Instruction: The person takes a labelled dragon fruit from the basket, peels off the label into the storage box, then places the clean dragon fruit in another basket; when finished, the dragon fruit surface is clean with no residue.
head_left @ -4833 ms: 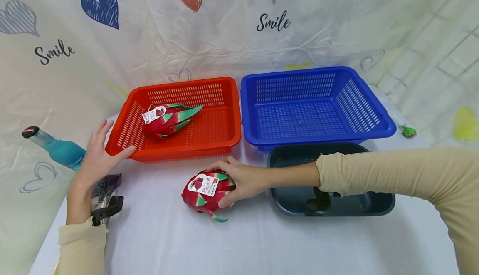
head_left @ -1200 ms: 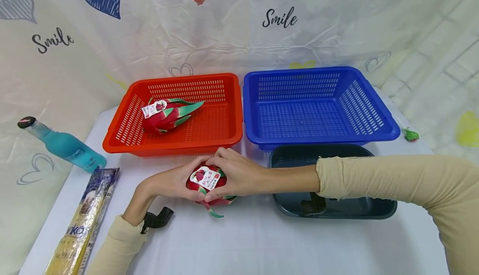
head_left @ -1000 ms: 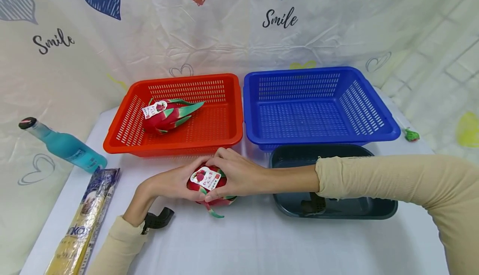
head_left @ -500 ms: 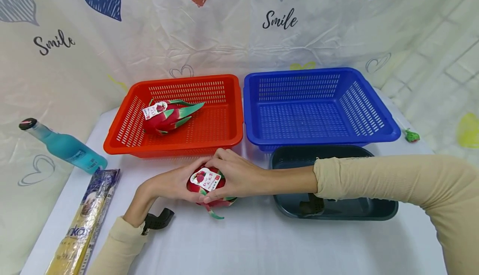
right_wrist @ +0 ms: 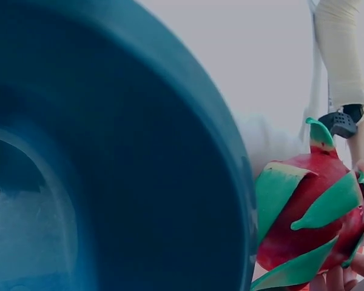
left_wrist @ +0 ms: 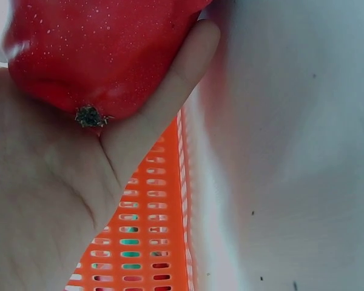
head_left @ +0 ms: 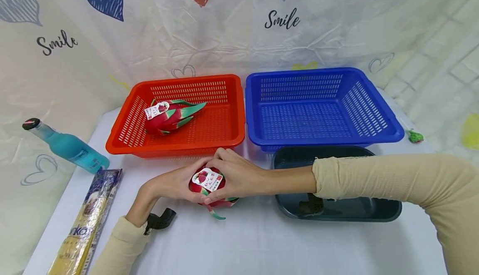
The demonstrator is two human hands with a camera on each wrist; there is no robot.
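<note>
Dragon fruit (head_left: 208, 180) sat between left hand (head_left: 173, 184) and right hand (head_left: 242, 179), fingers (head_left: 222, 155) of both curled round it, long axis running roughly toward worktop's (head_left: 232, 248) left and right edges.

Draped work nook, heart-printed backdrop (head_left: 232, 33)

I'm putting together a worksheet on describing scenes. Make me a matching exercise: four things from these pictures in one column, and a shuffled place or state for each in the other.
Things
1. Red basket
2. Dark tray
3. Dragon fruit outside the baskets
4. Bottle

Places and states
A. Gripped between the left hand and the right hand
B. Teal, with a black cap, at the left of the head view
C. Contains a labelled dragon fruit
D. Partly hidden behind the right sleeve

Pairs: 1-C, 2-D, 3-A, 4-B
</note>
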